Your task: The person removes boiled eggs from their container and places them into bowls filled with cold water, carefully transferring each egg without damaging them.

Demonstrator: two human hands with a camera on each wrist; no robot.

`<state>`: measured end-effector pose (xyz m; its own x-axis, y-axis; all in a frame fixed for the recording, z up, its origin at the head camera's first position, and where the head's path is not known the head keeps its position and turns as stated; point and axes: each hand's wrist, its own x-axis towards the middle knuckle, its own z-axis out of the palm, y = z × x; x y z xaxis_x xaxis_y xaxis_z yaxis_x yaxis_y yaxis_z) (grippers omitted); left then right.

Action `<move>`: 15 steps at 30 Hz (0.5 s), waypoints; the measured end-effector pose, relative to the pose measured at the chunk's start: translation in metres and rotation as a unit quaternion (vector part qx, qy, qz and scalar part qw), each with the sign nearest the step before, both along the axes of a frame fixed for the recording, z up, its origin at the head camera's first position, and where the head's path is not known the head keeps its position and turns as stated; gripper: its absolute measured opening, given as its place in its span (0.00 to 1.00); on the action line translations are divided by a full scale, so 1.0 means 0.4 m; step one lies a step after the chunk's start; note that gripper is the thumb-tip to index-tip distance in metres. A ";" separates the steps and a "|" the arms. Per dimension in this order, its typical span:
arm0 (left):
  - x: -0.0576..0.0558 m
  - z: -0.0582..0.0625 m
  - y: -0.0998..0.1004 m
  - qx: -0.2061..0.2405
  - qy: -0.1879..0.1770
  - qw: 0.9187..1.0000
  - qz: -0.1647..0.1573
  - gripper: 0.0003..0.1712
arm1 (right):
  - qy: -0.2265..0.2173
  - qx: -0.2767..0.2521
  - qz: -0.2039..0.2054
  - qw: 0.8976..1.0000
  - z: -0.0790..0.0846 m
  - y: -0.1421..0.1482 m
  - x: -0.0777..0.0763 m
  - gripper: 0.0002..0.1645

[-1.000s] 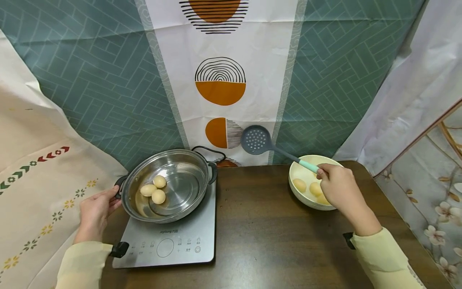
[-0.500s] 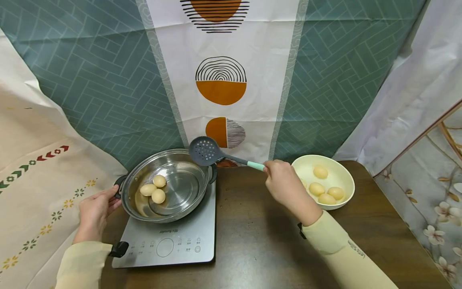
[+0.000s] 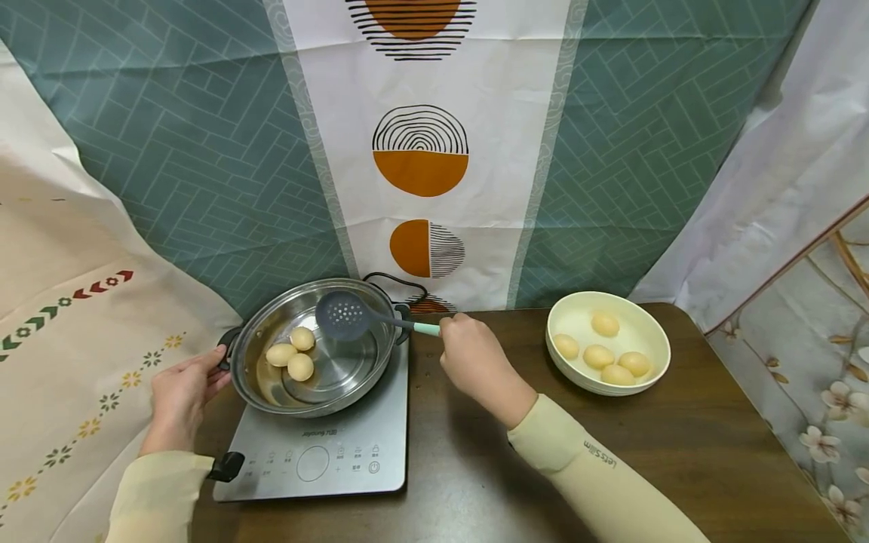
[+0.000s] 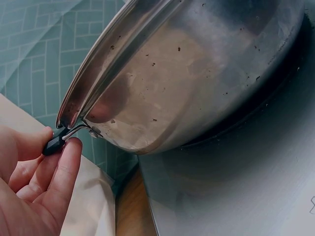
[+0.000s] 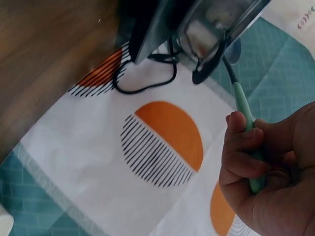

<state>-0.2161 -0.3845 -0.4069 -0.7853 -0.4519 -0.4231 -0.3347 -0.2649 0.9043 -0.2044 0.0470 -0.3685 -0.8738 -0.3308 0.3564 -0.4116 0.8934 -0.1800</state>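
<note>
My left hand [image 3: 179, 392] pinches the black side handle [image 4: 54, 143] of a steel pot [image 3: 353, 366] between thumb and fingers. Inside the pot, three pale eggs [image 3: 300, 367] lie together left of centre. The green grip of a slotted skimmer [image 5: 242, 103] is wrapped by the fingers of my right hand [image 3: 482, 366]. Its grey perforated head, with nothing on it, overlaps the pot's back right part in the head view, just right of the eggs. Only a small piece of that head shows in the right wrist view, behind the pot.
Beneath the pot is a silver induction cooker [image 3: 366, 460], with a black cord [image 3: 400, 280] behind it. At the right of the brown wooden table [image 3: 468, 467] stands a cream bowl [image 3: 611, 389] holding several eggs [image 3: 599, 357]. Patterned cloth [image 3: 421, 158] hangs along the back.
My right hand has carried the skimmer left and lower, from over the bowl to over the pot, uncovering the bowl's eggs. My left hand stays on the pot handle.
</note>
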 end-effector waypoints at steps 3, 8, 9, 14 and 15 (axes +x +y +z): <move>0.001 -0.002 0.000 -0.002 -0.002 1.000 0.000 0.05 | 0.003 0.015 0.012 1.000 -0.011 -0.020 0.005 0.06; 0.002 -0.001 0.003 -0.007 0.000 1.000 -0.002 0.05 | 0.004 0.029 0.027 0.999 -0.021 -0.048 0.013 0.06; 0.001 -0.001 0.004 -0.007 0.000 1.000 -0.003 0.05 | 0.002 0.032 0.028 0.999 -0.021 -0.053 0.015 0.06; 0.002 0.001 0.004 -0.002 0.010 1.000 -0.006 0.04 | -0.003 0.038 0.027 0.999 -0.019 -0.072 0.017 0.06; 0.003 0.001 0.004 -0.001 0.009 1.000 -0.006 0.05 | -0.002 0.040 0.028 0.999 -0.019 -0.074 0.017 0.06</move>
